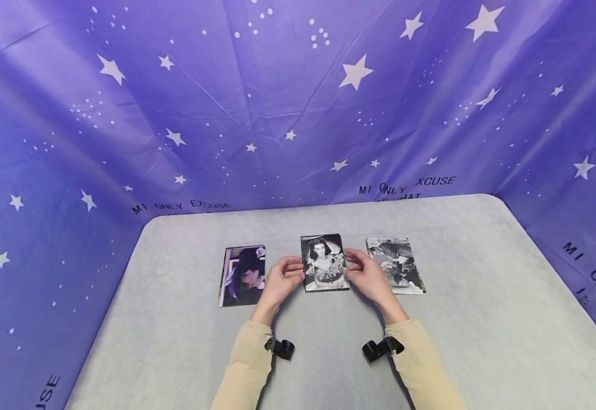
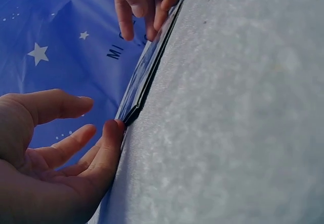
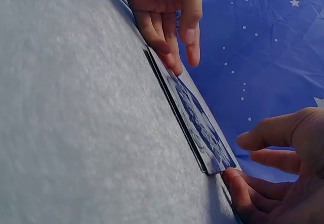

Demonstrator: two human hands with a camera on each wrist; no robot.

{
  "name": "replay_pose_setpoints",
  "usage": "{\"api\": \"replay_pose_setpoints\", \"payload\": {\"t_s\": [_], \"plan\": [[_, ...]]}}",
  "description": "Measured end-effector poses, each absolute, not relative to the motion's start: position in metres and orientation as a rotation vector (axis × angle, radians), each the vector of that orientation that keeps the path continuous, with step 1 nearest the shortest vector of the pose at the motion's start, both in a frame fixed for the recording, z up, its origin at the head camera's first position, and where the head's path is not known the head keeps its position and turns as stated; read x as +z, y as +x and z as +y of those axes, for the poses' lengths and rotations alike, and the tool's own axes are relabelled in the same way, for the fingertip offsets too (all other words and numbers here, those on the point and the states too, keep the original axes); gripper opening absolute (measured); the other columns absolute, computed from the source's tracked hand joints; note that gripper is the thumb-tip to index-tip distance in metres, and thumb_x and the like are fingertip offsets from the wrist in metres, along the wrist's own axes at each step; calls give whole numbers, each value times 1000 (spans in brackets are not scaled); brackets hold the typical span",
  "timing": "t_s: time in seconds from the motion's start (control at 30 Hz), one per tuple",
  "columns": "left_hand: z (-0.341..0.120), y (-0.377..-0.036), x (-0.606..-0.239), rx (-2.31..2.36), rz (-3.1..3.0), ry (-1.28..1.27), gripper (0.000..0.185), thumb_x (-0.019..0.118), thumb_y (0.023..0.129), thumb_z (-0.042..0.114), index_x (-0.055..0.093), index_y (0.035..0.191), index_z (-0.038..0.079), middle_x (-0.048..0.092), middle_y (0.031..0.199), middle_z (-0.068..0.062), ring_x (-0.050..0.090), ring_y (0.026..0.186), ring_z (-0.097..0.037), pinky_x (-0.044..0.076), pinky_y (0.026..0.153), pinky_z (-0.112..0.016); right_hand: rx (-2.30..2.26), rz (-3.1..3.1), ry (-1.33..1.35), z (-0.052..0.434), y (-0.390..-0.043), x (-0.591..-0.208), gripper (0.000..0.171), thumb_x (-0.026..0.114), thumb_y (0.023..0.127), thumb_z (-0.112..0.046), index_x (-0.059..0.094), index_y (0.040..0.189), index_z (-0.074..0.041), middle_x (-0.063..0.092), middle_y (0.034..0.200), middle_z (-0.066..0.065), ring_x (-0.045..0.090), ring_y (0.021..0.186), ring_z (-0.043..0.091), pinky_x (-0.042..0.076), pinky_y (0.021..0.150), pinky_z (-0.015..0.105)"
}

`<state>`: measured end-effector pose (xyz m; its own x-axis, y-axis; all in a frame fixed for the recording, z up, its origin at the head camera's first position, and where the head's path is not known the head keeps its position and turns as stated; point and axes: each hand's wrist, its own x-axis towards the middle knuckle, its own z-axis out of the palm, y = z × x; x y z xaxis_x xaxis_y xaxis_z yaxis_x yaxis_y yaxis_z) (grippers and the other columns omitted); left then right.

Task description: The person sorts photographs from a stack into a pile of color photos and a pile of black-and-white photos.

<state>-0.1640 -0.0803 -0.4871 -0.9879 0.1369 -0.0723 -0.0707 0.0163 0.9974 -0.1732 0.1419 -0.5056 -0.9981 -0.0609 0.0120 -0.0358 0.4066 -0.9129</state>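
Observation:
A small stack of photo prints [image 1: 323,263] lies flat mid-table, its top print a black-and-white portrait of a figure in a ruffled dress. My left hand [image 1: 284,278] is at the stack's left edge, fingertips touching the side, thumb raised clear of it in the left wrist view. On the opposite edge, my right hand [image 1: 371,278] touches the stack with its lower fingertips [image 3: 234,179], thumb lifted off. Neither hand wraps round the prints. From the side, the stack [image 3: 195,127] looks thin, with edges slightly uneven.
Left of the hands lies another stack of prints [image 1: 244,276], topped by a colour picture with a dark hat. A third, slightly fanned black-and-white stack [image 1: 397,265] lies beside my right hand. A purple star-patterned cloth [image 1: 277,102] surrounds the grey table [image 1: 175,341].

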Motion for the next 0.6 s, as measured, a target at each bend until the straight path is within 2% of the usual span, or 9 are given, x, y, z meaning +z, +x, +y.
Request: {"api": "replay_pose_setpoints", "payload": {"t_s": [0.3,0.43,0.6], "plan": [[-79,-164,-483,2123,2096,59,42,58,81,-14,48,121,-20,54,115,-41,55,107,-51,45,71,-18,-1725,2610,-63,140,-169,-502,56,63,79,10,51,134,6,60,119,26,62,97,34,51,83,36],[-77,-165,-482,2135,2084,68,42,57,80,-14,48,121,-20,54,113,-41,56,104,-49,45,72,-19,-1743,2599,-39,142,-167,-501,56,64,80,9,51,134,5,60,119,25,62,96,34,50,79,29],[-74,-166,-479,2126,2077,82,42,58,80,-14,49,121,-19,54,112,-40,61,95,-38,45,72,-20,-1791,2571,-9,145,-167,-500,55,64,80,10,50,133,7,58,117,26,62,89,29,48,70,19]]}}
